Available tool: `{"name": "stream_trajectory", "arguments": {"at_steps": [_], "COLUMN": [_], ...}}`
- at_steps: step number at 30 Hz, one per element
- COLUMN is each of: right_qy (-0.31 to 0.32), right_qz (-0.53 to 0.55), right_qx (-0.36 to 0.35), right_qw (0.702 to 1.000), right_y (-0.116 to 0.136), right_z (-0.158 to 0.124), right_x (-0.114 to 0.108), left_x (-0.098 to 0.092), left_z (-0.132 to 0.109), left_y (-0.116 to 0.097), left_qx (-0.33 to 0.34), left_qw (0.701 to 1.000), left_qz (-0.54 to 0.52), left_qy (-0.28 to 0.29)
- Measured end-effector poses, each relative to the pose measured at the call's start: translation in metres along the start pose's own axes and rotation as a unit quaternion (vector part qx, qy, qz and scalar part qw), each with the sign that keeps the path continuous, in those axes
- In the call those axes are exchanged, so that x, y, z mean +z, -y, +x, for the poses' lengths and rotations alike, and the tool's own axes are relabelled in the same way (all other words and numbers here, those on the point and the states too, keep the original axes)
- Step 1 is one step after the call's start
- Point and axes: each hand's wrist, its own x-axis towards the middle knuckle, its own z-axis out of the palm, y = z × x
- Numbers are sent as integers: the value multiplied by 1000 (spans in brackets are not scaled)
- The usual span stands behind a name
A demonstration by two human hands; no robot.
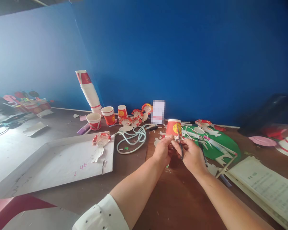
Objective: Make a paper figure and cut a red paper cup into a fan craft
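My left hand (163, 149) is closed, its fingers pinching the lower edge of a red and white paper cup (173, 127) with a yellow emblem. The cup looks upside down, its narrower white end on top. In my right hand (191, 155) is a slim dark tool that looks like scissors (181, 149), its point rising in front of the cup's right side. My two hands nearly meet just below the cup. The fingers partly hide the cup's lower edge, and the tool's grip is mostly covered.
A tall leaning cup stack (90, 91) and several loose cups (93, 121) stand by the blue wall (158, 57). Cut cup flowers (102, 139) lie about, one on a white box lid (62, 159). A pale cable (134, 140), green disc (226, 143) and open book (263, 182) surround my hands.
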Motion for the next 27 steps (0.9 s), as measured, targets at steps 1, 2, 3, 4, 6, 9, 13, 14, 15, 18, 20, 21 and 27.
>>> {"name": "stream_trajectory", "arguments": {"at_steps": [1,2,3,4,6,9,13,14,15,18,20,21,27], "right_qy": [1,2,3,4,3,-4,-5,-5,-6,-6,-3,-1,-2], "right_qz": [5,11,17,21,28,37,53,55,55,50,50,54,94], "right_qx": [9,18,26,32,36,42,46,47,48,51,50,50,64], "right_qw": [1000,1000,1000,999,999,998,998,997,997,997,997,997,993], "right_y": [1,1,2,2,3,3,2,2,2,1,1,2,3], "right_z": [0,0,0,0,0,0,1,1,1,2,2,2,2], "right_x": [0,0,0,0,0,1,1,1,0,-1,-1,-2,-2], "left_x": [0,0,0,0,0,-1,-1,-1,0,0,1,1,3], "left_z": [0,0,0,0,0,1,0,0,-1,-2,-2,-2,-4], "left_y": [0,0,0,0,1,2,2,2,1,1,0,0,-6], "left_qx": [2,5,7,8,10,7,3,3,3,3,3,2,-53], "left_qw": [1000,1000,1000,1000,1000,1000,1000,1000,1000,1000,1000,1000,997], "left_qz": [3,7,10,13,18,22,23,24,25,30,28,23,-50], "left_qy": [1,1,2,1,-1,-3,0,1,2,-5,-9,-9,1]}}
